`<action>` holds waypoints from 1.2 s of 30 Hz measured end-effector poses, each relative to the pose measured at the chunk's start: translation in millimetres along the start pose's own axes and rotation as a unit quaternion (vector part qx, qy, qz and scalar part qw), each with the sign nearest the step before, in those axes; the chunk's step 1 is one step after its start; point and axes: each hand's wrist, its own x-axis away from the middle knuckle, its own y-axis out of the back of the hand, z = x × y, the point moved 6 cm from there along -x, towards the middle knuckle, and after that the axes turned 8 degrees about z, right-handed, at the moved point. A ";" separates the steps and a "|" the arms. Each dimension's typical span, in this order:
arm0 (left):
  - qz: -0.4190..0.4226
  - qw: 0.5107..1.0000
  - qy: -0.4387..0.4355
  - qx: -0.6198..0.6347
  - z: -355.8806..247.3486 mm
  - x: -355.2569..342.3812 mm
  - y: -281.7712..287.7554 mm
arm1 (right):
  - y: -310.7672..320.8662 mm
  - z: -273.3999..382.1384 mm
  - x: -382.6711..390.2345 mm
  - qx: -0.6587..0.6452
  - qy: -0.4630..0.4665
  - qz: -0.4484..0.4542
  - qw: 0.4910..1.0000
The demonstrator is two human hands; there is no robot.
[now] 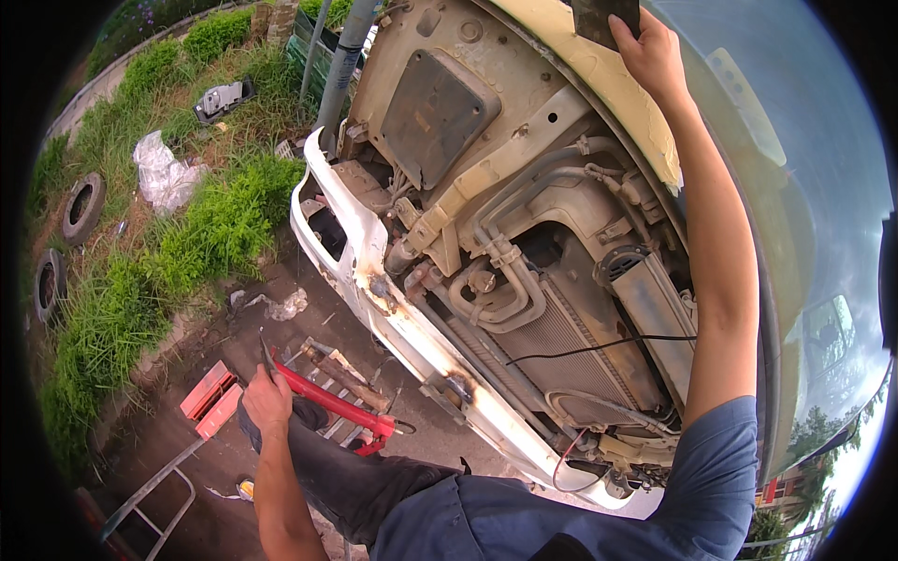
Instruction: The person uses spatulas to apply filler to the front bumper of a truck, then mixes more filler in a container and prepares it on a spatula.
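Observation:
My left hand [267,402] grips a slim metal tool [265,351] low beside my leg, above the red tools on the ground; its tip is hard to make out. My right hand [645,56] is raised, holding a dark flat blade or pad [594,21] at the yellow, putty-like layer [645,117] on the edge of the vehicle's front panel. Under my right arm is the open front bay, with hoses [524,290], a radiator [580,374] and a black cable. A white bumper [346,271] with rusty patches runs along its lower left.
A red jack-like tool [327,397], red toolbox [206,393], ladder [341,374] and metal frame [150,496] lie below left. Grey poles [337,84] stand beyond the bumper. Grass [206,234] holds tyres [82,208], plastic sheeting [164,173] and scrap. The windscreen [814,187] curves at right.

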 end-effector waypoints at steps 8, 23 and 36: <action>0.008 1.000 0.008 -0.002 -1.0 0.0 1.2 | -3.5 -1.1 0.0 0.011 -0.020 0.012 1.000; 0.000 1.000 0.001 0.005 -1.3 -1.3 -2.1 | -2.7 9.9 3.8 0.005 0.020 0.007 1.000; 0.009 1.000 0.012 -0.002 -1.6 -1.7 -1.1 | -8.8 11.6 6.0 0.027 0.021 0.009 0.999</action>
